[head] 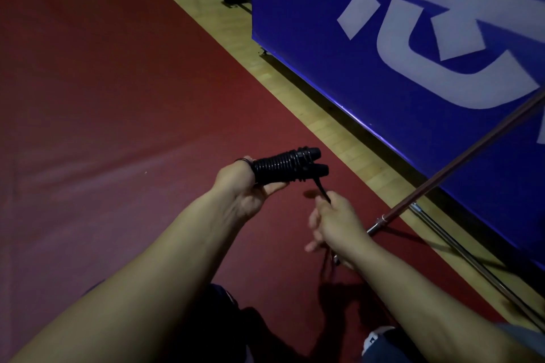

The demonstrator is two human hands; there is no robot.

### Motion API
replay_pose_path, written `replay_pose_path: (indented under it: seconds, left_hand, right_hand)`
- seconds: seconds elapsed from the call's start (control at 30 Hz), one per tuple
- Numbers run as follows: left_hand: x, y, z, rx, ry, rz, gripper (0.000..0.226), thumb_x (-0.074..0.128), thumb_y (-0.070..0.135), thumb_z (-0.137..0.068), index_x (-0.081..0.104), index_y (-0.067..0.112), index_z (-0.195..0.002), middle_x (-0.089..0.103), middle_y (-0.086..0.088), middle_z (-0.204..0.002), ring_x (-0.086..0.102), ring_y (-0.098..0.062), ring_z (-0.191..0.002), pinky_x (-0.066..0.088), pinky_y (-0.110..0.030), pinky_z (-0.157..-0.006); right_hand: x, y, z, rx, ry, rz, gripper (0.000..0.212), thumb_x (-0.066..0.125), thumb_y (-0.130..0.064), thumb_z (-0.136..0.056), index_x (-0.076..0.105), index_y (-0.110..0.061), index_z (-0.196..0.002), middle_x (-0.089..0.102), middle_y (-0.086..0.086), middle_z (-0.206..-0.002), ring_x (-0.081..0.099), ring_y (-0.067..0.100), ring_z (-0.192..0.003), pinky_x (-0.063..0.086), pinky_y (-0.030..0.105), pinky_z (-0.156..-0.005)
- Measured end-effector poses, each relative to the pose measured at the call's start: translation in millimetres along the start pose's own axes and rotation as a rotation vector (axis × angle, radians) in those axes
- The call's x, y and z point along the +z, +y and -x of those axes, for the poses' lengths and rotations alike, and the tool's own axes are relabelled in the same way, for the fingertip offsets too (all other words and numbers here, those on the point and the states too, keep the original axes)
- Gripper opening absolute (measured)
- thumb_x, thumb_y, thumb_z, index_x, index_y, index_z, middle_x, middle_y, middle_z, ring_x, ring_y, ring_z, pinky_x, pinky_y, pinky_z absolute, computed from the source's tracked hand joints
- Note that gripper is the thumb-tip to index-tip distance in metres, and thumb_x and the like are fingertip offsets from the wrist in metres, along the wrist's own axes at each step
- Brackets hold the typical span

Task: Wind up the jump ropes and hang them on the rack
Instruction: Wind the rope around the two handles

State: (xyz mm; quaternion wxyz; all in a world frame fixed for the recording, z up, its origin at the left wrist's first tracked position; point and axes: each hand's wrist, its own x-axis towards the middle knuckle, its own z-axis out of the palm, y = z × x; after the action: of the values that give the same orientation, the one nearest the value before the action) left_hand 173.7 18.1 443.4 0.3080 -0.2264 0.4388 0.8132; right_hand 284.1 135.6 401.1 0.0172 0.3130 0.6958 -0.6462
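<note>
Jump rope [290, 167], black, wound in coils round its two paired handles, held above the red floor [103, 97]. Left hand [244, 186] grip clenched round the handles' near end. Right hand [333, 215] pinches the loose rope tail just below the bundle.

Both forearms extended, left hand [244, 186] gripping, right hand [333, 221] pinching

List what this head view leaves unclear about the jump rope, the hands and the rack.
- Rack: only slanted poles show, cut off by the right edge.
- Rope tail: its end disappears inside the blurred right hand.
- Handles: butt ends hidden in the left hand.
- Other ropes: none in view.
</note>
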Motion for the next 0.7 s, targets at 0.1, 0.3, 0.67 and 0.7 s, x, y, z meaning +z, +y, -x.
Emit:
replay_pose_path:
  seconds: [0.1,0.3,0.67,0.7]
  left_hand:
    - [-6.0,2.7,-10.3,-0.002,0.044,0.041,0.016,0.03,0.001,-0.103,0.044,0.003,-0.095,0.056,-0.026,-0.111,0.065,-0.041,-0.088,0.058,-0.05,-0.052]
    - [-9.7,10.7,-13.8,0.027,0.074,0.096,0.031,0.029,0.001,-0.102,0.044,-0.007,-0.128,0.057,-0.032,-0.119,0.065,-0.044,-0.093,0.057,-0.047,-0.046]
    - [-3.0,11.9,12.6,-0.033,-0.119,-0.124,0.024,0.031,0.008,-0.106,0.043,0.012,-0.086,0.058,-0.017,-0.092,0.071,-0.029,-0.065,0.059,-0.044,-0.05]
    - [-1.5,12.0,14.1,-0.061,-0.147,-0.148,0.025,0.032,0.01,-0.107,0.044,0.012,-0.086,0.059,-0.016,-0.089,0.072,-0.026,-0.062,0.058,-0.04,-0.048]
  right_hand:
    - [2.7,1.7,-0.9,-0.17,0.106,-0.035,0.03,0.033,-0.01,-0.104,0.059,-0.025,-0.107,0.067,0.004,-0.076,0.043,0.012,-0.041,0.038,0.028,-0.042]
    - [-0.8,4.0,8.3,-0.532,0.188,0.305,0.042,0.032,-0.052,-0.094,0.067,-0.032,-0.105,0.057,-0.02,-0.061,0.05,0.001,-0.057,0.036,0.021,-0.057]
    - [-19.9,2.7,-5.6,-0.497,0.098,0.74,0.015,0.048,-0.02,-0.1,0.06,-0.017,-0.109,0.069,-0.006,-0.077,0.065,0.015,-0.071,0.045,0.029,-0.063]
    - [-20.8,5.2,-6.0,-0.5,0.081,0.698,0.015,0.049,-0.014,-0.099,0.062,-0.011,-0.105,0.069,0.0,-0.075,0.065,0.017,-0.069,0.049,0.032,-0.064]
